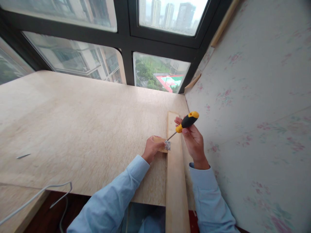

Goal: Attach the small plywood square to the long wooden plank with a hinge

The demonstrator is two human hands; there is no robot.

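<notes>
My right hand (pixel 193 139) grips a screwdriver (pixel 186 123) with a yellow and black handle, its tip angled down onto a small metal hinge (pixel 167 145). The hinge joins a small wooden block (pixel 160 141) to a long wooden plank (pixel 175 174) that runs toward me along the right side of the table. My left hand (pixel 152 149) is closed over the small block and presses it down against the plank. Both arms wear light blue sleeves.
The beige marble-patterned table (pixel 80 129) stretches left to a dark-framed window (pixel 126 42). A floral-papered wall (pixel 255 106) stands close on the right. A thin metal piece (pixel 23 156) lies at the far left, and a white cable (pixel 41 194) hangs past the near edge.
</notes>
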